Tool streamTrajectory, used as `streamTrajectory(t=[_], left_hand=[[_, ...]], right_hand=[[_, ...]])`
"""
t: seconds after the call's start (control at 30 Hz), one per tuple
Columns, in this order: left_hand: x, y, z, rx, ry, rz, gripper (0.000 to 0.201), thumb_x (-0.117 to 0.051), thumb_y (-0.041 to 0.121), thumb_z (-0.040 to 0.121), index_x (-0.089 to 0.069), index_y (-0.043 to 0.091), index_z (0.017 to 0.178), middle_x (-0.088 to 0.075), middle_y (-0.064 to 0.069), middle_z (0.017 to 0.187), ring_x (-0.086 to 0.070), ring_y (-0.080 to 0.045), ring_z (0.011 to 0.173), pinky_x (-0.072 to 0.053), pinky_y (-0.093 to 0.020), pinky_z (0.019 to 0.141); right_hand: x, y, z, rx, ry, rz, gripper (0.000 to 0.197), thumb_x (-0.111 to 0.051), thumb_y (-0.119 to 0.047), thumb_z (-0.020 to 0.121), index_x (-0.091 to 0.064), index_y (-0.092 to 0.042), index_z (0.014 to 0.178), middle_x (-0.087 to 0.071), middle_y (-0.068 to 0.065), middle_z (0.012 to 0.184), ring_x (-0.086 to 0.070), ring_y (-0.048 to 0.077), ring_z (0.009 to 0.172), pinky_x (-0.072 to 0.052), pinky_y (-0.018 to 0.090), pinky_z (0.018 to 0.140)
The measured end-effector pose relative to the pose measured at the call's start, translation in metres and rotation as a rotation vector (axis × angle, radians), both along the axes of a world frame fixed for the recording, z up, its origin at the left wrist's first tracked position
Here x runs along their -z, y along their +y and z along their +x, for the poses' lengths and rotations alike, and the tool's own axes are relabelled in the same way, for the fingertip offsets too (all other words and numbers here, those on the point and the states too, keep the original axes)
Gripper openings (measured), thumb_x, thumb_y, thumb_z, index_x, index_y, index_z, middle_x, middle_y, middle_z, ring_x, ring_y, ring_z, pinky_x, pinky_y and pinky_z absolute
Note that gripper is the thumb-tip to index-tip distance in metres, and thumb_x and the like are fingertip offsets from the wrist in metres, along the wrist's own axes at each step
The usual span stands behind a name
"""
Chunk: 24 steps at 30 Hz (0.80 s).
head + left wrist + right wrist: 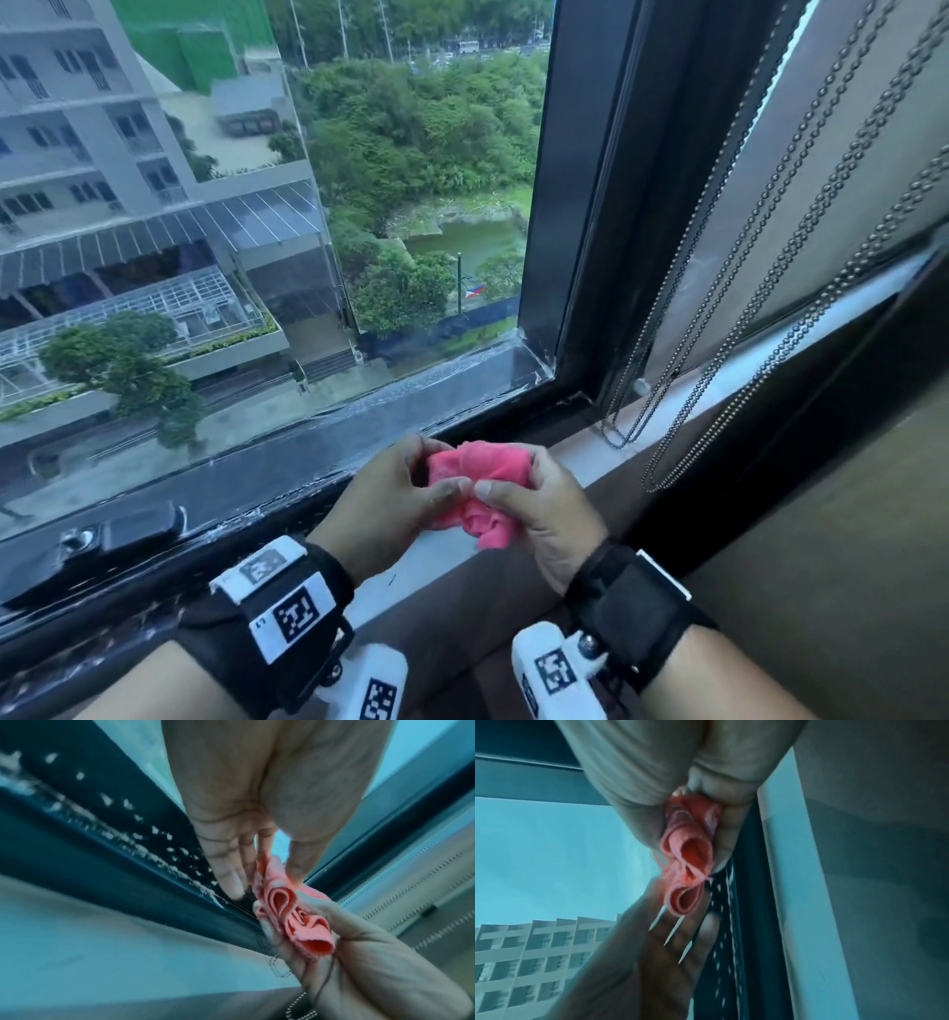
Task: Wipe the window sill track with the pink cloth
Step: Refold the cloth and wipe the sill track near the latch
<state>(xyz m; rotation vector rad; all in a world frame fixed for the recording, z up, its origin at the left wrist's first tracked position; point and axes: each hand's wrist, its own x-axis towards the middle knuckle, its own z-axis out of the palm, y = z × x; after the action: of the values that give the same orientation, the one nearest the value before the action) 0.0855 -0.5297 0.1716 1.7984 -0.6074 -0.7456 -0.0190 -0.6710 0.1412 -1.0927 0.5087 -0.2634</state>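
Both hands hold a bunched pink cloth (pixel 477 462) between them, just above the white sill and beside the dark window sill track (pixel 246 496). My left hand (pixel 434 475) pinches the cloth's left side between thumb and fingers. My right hand (pixel 518 478) curls round its right side, and a fold hangs below the palm. In the left wrist view the cloth (pixel 290 914) shows rolled folds next to the track (pixel 123 841), which is flecked with white specks. In the right wrist view the cloth (pixel 693 845) sits in the right hand's grip, with the track (pixel 721 953) beyond.
A black window latch (pixel 118 529) sits on the frame at the left. Bead chains (pixel 719 334) from the blind hang at the right, their loops reaching the white sill (pixel 580 452). The dark vertical frame (pixel 575 231) closes the track's right end.
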Motion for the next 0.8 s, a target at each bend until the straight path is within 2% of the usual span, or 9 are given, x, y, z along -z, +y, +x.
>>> streamTrajectory(t=[0.1,0.17,0.2,0.27,0.37,0.5,0.63,0.7,0.8], left_hand=[[-0.009,0.003,0.0,-0.04,-0.368,0.151,0.027,-0.072,0.028,0.087,-0.065,0.026,0.113,-0.072,0.012,0.099,-0.067,-0.002,0.093,-0.053,-0.028,0.086],[-0.019,0.009,0.002,-0.079,-0.523,0.182,0.026,-0.068,0.027,0.09,-0.065,0.026,0.116,-0.068,0.014,0.1,-0.064,-0.001,0.093,-0.053,-0.027,0.086],[-0.023,0.013,0.004,-0.089,-0.571,0.188,0.024,-0.067,0.027,0.091,-0.064,0.026,0.116,-0.067,0.013,0.099,-0.063,-0.001,0.092,-0.052,-0.026,0.083],[-0.027,0.022,0.009,-0.101,-0.615,0.199,0.023,-0.065,0.027,0.092,-0.064,0.026,0.115,-0.066,0.013,0.098,-0.061,0.0,0.09,-0.049,-0.02,0.078],[-0.025,0.033,0.014,-0.087,-0.619,0.26,0.026,-0.064,0.03,0.092,-0.063,0.025,0.118,-0.065,0.012,0.102,-0.061,-0.002,0.092,-0.049,-0.023,0.079],[-0.023,0.036,0.012,-0.036,-0.643,0.304,0.033,-0.063,0.032,0.092,-0.062,0.024,0.124,-0.065,0.01,0.112,-0.06,-0.006,0.099,-0.048,-0.026,0.087],[-0.027,0.017,0.007,0.116,-0.736,0.38,0.043,-0.055,0.036,0.097,-0.052,0.026,0.139,-0.057,0.011,0.136,-0.045,-0.012,0.124,-0.038,-0.028,0.102],[-0.026,0.003,0.005,0.187,-0.791,0.465,0.048,-0.048,0.038,0.099,-0.043,0.027,0.146,-0.046,0.012,0.148,-0.035,-0.014,0.135,-0.032,-0.033,0.109],[-0.021,-0.017,-0.001,0.316,-0.867,0.667,0.051,-0.038,0.042,0.1,-0.029,0.034,0.15,-0.02,0.01,0.162,-0.015,-0.02,0.149,-0.02,-0.047,0.117]], right_hand=[[0.003,-0.025,0.003,0.251,0.14,-0.319,0.035,-0.077,-0.001,0.072,-0.058,-0.017,0.096,-0.067,0.016,0.098,-0.068,0.027,0.066,-0.055,0.034,0.05],[0.004,-0.045,0.006,0.44,0.257,-0.613,0.034,-0.078,-0.006,0.067,-0.06,-0.027,0.087,-0.066,0.003,0.095,-0.064,0.019,0.076,-0.055,0.031,0.067],[0.005,-0.055,0.009,0.517,0.294,-0.739,0.035,-0.077,-0.007,0.066,-0.061,-0.029,0.089,-0.062,0.001,0.099,-0.059,0.016,0.082,-0.05,0.025,0.077],[0.007,-0.072,0.018,0.634,0.324,-0.864,0.038,-0.074,-0.006,0.067,-0.062,-0.022,0.1,-0.055,0.004,0.107,-0.052,0.016,0.09,-0.037,0.013,0.083],[0.011,-0.09,0.033,0.772,0.324,-0.893,0.037,-0.07,-0.008,0.068,-0.058,-0.007,0.102,-0.054,0.014,0.111,-0.052,0.025,0.1,-0.037,0.019,0.087],[0.022,-0.096,0.052,0.8,0.345,-0.986,0.036,-0.073,-0.005,0.063,-0.057,-0.004,0.095,-0.055,0.019,0.105,-0.052,0.034,0.097,-0.039,0.034,0.085],[0.032,-0.09,0.055,0.779,0.341,-1.109,0.023,-0.064,0.0,0.064,-0.06,-0.002,0.087,-0.055,0.022,0.095,-0.053,0.036,0.089,-0.037,0.033,0.078],[0.033,-0.085,0.051,0.731,0.34,-1.144,0.016,-0.061,-0.002,0.067,-0.061,-0.005,0.083,-0.057,0.02,0.09,-0.054,0.036,0.086,-0.04,0.035,0.075],[0.036,-0.073,0.04,0.518,0.375,-1.252,0.02,-0.054,-0.011,0.063,-0.062,-0.013,0.082,-0.061,0.012,0.089,-0.054,0.036,0.081,-0.041,0.035,0.072]])
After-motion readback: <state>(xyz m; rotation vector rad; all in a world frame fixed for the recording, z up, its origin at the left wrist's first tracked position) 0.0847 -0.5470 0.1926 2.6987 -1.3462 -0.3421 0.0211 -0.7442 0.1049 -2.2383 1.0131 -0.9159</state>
